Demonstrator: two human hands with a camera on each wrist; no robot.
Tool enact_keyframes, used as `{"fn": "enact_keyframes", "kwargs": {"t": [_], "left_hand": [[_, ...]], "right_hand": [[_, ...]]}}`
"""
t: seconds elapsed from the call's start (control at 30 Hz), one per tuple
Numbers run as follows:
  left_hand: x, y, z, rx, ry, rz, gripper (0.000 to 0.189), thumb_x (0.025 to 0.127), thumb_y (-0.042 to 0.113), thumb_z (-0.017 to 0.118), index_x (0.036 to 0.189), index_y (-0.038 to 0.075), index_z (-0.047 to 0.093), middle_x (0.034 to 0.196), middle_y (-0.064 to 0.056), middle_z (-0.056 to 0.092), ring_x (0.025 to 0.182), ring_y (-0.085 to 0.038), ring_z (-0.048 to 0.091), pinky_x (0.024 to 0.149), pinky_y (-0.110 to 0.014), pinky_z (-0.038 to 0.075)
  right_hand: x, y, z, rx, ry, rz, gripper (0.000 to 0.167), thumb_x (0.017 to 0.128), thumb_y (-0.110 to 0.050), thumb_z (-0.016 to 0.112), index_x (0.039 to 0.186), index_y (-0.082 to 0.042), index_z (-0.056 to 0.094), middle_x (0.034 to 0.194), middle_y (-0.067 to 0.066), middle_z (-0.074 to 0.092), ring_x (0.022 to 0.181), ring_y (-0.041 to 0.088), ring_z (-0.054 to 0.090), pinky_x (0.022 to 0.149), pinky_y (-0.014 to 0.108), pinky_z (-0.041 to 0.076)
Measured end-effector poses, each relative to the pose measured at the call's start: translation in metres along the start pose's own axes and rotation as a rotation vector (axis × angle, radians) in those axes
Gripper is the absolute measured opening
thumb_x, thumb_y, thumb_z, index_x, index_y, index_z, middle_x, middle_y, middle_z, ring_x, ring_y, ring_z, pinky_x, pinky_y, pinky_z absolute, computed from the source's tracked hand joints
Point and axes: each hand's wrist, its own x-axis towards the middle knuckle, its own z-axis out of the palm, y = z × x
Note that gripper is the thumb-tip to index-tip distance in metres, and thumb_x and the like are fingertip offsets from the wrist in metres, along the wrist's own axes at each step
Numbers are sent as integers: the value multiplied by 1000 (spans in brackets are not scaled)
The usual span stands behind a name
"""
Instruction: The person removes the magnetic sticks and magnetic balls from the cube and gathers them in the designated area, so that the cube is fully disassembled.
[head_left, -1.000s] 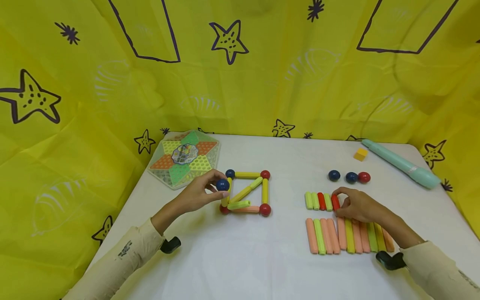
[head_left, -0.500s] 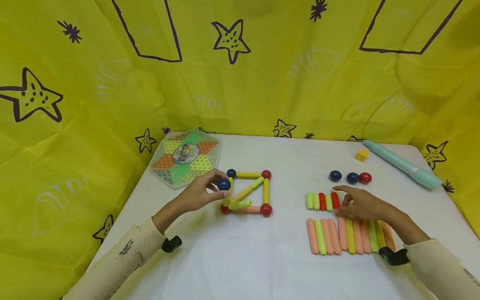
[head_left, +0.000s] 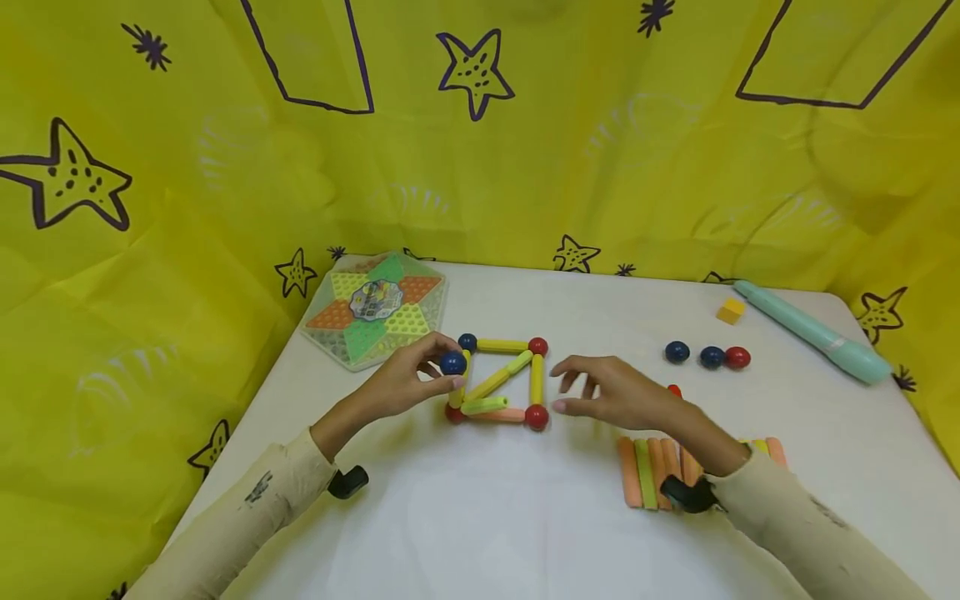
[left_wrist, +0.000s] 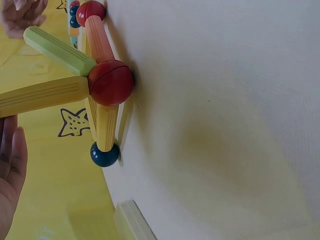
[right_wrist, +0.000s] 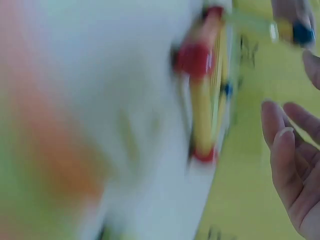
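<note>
**2 hands at the stick square**

2 hands are busy. The left hand (head_left: 405, 385) pinches a blue ball (head_left: 452, 363) on top of an upright stick at the stick square (head_left: 498, 382). The right hand (head_left: 611, 394) hovers just beside it, fingers spread, holding nothing. The square lies flat in the middle of the white table (head_left: 525, 517). It looks light and stiff, and may pop apart. Best hold a ball corner.

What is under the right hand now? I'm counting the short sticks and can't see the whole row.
The right hand hovers open. One red short stick peeks out behind it; the other short sticks are covered.
</note>
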Motion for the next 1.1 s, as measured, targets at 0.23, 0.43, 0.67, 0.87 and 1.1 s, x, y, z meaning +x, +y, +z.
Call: {"fn": "enact_keyframes", "kwargs": {"t": [0.23, 0.43, 0.67, 0.87, 1.1], "left_hand": [[7, 0, 6, 1, -30, 13, 38, 93, 24, 74, 126, 12, 57, 115, -4, 65, 105, -20, 64, 89, -36, 54], [9, 3, 6, 4, -37, 19, 38, 93, 24, 74, 125, 12, 57, 114, -3, 64, 105, -19, 64, 89, -34, 54], [6, 0, 2, -1, -21, 9, 39, 93, 25, 74, 125, 12, 57, 115, -3, 64, 105, -18, 63, 89, -34, 54], [3, -3, -1, -15, -18, -18, 39, 92, 26, 75, 125, 12, 57, 113, -3, 64, 104, -18, 63, 90, -35, 53], [0, -5, -3, -18, -5, -34, 38, 92, 26, 75, 123, 13, 58, 112, -3, 64, 102, -18, 63, 88, -35, 54]], "right_hand": [[56, -16, 56, 135, -65, -145, 60, 84, -23, 83, 134, 0, 59, 116, 12, 68, 78, 12, 63, 67, 23, 52], [69, -18, 77, 120, 49, -191, 34, 87, -16, 79, 119, -6, 73, 111, 5, 73, 98, 15, 62, 84, 25, 50], [76, -25, 82, 120, 86, -140, 25, 88, -19, 78, 111, -8, 77, 108, 2, 76, 103, 17, 66, 87, 27, 52], [83, -34, 76, 3, 53, -69, 25, 88, -28, 79, 107, -12, 80, 100, -3, 78, 73, 7, 55, 62, 21, 42], [95, -48, 74, -159, -13, -7, 25, 86, -30, 78, 100, -10, 76, 79, -5, 70, 68, 10, 55, 60, 24, 44]]}}
